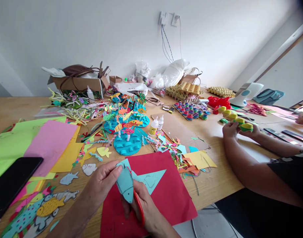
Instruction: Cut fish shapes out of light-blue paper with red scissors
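My left hand pinches the upper end of a light blue paper fish, which has a drawn outline and a dot for an eye. Close beside it, my right hand is wrapped round red-handled scissors; their blades are mostly hidden behind the paper. Beneath both hands lies a red sheet. On that sheet rests a blue paper triangle with another fish drawn on it. Left of my left hand are cut fish, among them a grey one and a blue one.
Blue discs with paper fish stand mid-table, near glue bottles and paper scraps. Coloured sheets and a black phone lie left. At right, another person's hands hold a painted egg-carton strip.
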A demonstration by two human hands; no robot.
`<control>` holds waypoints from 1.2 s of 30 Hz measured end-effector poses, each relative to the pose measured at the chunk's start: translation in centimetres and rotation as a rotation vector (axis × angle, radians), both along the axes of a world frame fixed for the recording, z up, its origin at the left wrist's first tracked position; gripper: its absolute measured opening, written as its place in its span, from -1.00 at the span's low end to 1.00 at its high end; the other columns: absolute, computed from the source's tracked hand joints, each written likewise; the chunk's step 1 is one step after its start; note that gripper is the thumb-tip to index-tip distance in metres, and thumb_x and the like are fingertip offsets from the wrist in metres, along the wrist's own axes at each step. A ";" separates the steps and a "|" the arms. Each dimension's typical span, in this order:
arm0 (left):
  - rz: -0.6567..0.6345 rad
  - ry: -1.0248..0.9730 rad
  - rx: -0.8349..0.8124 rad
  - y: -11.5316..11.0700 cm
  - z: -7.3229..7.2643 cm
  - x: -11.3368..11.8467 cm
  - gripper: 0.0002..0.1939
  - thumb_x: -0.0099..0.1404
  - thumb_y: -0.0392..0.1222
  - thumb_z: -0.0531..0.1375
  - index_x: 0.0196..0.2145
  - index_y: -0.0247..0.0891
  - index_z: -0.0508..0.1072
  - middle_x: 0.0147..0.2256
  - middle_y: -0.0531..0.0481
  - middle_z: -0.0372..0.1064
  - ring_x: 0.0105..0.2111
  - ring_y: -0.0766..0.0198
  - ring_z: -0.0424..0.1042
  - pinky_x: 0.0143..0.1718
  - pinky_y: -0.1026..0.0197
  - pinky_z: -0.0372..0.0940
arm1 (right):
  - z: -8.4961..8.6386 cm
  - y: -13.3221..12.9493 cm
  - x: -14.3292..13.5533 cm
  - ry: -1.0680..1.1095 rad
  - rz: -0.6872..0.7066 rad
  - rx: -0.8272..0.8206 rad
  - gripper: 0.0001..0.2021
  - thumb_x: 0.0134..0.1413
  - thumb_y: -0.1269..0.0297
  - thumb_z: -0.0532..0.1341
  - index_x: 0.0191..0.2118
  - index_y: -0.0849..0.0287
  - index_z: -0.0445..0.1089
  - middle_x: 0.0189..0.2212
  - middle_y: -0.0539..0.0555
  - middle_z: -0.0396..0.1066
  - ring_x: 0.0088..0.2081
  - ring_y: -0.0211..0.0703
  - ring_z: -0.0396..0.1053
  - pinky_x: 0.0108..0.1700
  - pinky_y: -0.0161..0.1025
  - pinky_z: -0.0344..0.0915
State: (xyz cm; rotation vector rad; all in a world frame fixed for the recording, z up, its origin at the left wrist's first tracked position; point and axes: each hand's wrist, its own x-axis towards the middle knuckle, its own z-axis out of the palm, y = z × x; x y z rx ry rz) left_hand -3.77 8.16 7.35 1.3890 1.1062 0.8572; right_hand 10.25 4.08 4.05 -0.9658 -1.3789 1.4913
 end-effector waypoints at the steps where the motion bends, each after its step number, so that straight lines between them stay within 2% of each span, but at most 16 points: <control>1: -0.004 -0.006 0.002 0.0 -0.1 0.0 -0.68 0.23 0.02 0.10 -0.56 -0.21 0.33 -0.60 0.13 0.16 -0.53 0.29 0.14 -0.46 0.29 0.14 | 0.0 0.0 0.0 -0.009 0.001 -0.007 -0.38 0.12 -0.28 -0.04 -0.67 0.18 0.15 -0.74 -0.07 0.13 -0.67 -0.34 0.13 -0.60 -0.40 0.07; 10: 0.012 -0.043 0.013 -0.1 -0.5 0.4 -0.69 0.23 0.03 0.11 -0.54 -0.21 0.36 -0.58 0.12 0.19 -0.53 0.28 0.15 -0.46 0.29 0.17 | -0.3 -0.3 0.1 -0.018 -0.011 -0.009 -0.39 0.14 -0.25 -0.04 -0.66 0.18 0.15 -0.75 -0.08 0.10 -0.67 -0.36 0.07 -0.59 -0.40 0.05; 27: -0.009 -0.072 -0.007 -0.1 -0.7 0.2 -0.69 0.25 0.02 0.10 -0.55 -0.20 0.30 -0.58 0.14 0.17 -0.52 0.30 0.15 -0.43 0.30 0.17 | -0.6 -0.4 -0.1 0.065 -0.017 0.008 -0.38 0.12 -0.27 -0.03 -0.67 0.19 0.14 -0.75 -0.08 0.09 -0.69 -0.38 0.04 -0.65 -0.42 -0.01; 36: 0.021 -0.118 -0.015 -0.1 -1.0 0.2 -0.70 0.20 0.00 0.12 -0.57 -0.23 0.30 -0.61 0.16 0.12 -0.56 0.34 0.07 -0.49 0.32 0.12 | -0.5 -0.5 -0.2 0.047 -0.004 0.004 -0.39 0.14 -0.26 -0.03 -0.66 0.19 0.12 -0.77 -0.09 0.07 -0.72 -0.40 0.05 -0.66 -0.44 0.01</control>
